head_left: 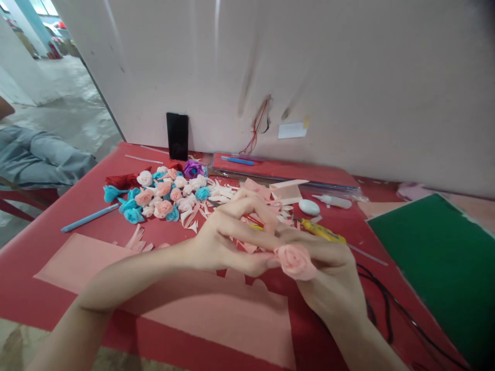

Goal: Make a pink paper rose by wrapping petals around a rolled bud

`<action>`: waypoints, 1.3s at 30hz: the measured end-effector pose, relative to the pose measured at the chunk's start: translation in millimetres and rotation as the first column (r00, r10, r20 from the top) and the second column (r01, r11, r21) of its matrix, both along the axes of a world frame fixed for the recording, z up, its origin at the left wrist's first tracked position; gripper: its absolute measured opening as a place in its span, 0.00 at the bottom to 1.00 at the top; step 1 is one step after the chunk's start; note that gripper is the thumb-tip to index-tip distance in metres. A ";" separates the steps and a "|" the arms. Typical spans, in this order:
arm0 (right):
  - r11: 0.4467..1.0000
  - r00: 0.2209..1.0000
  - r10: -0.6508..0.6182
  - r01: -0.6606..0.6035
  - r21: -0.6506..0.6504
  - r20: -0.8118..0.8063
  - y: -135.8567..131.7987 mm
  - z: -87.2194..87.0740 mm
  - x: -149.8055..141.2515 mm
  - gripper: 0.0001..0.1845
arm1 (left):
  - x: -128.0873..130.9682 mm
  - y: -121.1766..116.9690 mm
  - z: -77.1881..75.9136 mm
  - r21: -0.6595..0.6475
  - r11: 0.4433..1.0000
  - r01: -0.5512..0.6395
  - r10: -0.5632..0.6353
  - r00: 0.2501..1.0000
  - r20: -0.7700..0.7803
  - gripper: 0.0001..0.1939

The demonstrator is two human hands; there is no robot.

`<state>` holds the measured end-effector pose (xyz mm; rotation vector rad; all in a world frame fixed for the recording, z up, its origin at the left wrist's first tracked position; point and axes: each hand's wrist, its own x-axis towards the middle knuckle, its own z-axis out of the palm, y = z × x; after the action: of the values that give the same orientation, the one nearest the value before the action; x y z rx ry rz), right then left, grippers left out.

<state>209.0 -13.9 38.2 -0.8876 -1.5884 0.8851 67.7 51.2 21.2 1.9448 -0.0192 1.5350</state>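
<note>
Both my hands meet over the middle of the red table (46, 242) around a small pink paper rose (296, 260). My right hand (332, 278) cups the rose from below and behind, fingers curled round it. My left hand (228, 234) reaches across from the left and pinches the rose's petals with thumb and fingertips. A pile of finished paper roses (166, 198) in pink, white, blue and purple lies farther back on the left, with pink paper scraps (228, 193) beside it.
Large pink paper sheets (216, 319) lie at the near edge. A green sheet (436, 257) covers the right side. A yellow-handled tool (323, 232), white glue bottle (334, 201), white oval object (309, 207), blue pen (89, 218), black phone (177, 136) against the wall, black cable (390, 304). A person's legs (34, 157) at left.
</note>
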 end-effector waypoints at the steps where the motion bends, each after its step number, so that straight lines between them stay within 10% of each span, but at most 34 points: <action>1: 0.999 0.999 0.043 -0.043 0.000 -0.020 1.8 -1.0 1.3 0.07 | -0.4 0.3 0.3 0.033 0.999 -0.008 0.008 1.000 -0.012 0.07; 7: 0.973 0.986 0.167 -0.167 0.159 0.011 11.7 -0.8 10.1 0.06 | -11.2 5.3 12.7 0.174 0.985 0.002 0.031 0.983 -0.182 0.03; 16: 0.918 0.953 0.025 -0.141 0.371 0.301 8.2 11.6 25.7 0.14 | -31.8 -5.5 45.2 -0.093 0.991 0.093 -0.125 0.891 -0.437 0.06; 30: 0.883 0.867 -0.075 -0.172 0.437 0.493 -0.5 15.5 27.5 0.12 | -30.1 -17.4 47.8 -0.115 0.993 -0.024 -0.038 0.861 -0.508 0.04; 39: 0.862 0.851 -0.054 -0.224 0.454 0.523 1.0 16.7 29.3 0.12 | -29.4 -18.5 45.3 -0.399 0.916 0.029 -0.262 0.799 -0.542 0.06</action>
<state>238.4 -12.9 54.9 -0.7038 -2.2157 0.2435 38.3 32.7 66.5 1.9604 0.3544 0.7092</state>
